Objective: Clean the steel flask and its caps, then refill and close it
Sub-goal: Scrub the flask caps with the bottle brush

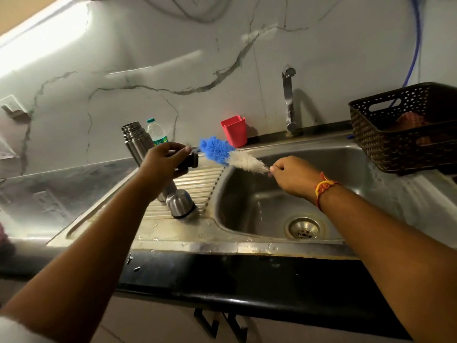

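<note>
Right hand (291,175), bristly brush (231,158) (blue-white)

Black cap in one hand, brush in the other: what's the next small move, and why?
Probably push the brush tip onto the black cap and scrub. The left hand holds the cap out toward the bristles, the right hand pinches the brush's end, and the blue tip sits right beside the cap.

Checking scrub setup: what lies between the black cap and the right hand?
Head view: the bottle brush, held by the right hand, bristles toward the black cap.
</note>
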`<state>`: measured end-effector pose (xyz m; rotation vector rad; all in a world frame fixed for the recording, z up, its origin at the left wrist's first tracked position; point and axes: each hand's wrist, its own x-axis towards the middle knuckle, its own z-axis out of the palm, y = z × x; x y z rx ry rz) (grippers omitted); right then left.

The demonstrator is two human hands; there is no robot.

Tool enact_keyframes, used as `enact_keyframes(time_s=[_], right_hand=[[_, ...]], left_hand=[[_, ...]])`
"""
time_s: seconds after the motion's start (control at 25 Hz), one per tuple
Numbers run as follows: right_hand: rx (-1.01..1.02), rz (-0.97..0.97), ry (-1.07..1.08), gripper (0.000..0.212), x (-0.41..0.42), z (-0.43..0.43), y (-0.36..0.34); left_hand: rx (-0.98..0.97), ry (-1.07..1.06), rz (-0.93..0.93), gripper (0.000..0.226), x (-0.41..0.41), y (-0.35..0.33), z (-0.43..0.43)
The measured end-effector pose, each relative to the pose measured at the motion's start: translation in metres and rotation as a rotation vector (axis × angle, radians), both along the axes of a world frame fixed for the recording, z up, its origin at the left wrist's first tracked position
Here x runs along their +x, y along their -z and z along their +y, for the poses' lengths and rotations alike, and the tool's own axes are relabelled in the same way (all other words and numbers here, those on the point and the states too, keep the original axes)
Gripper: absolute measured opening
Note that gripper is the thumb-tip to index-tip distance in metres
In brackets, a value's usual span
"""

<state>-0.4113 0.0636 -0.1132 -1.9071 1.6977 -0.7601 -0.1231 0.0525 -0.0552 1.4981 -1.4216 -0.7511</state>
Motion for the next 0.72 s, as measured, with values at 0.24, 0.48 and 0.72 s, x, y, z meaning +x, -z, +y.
enact_keyframes(time_s=[0.24,0.48,0.72], right_hand=[[0.053,-0.275,0.016,0.016,0.001,0.002,-0.006],[0.13,-0.366,0.007,0.009,0.001,0.003,-0.006],[0.091,-0.41,-0.028,0.013,0.004,0.004,-0.003]], left_hand=[[0.024,0.007,0.776,0.024,-0.063,0.04,-0.061],[-0.003,-0.001,0.829,0.038,-0.072,0.057,-0.089],[-0.062,0.1,0.942,0.03,-0.068,0.058,-0.095]])
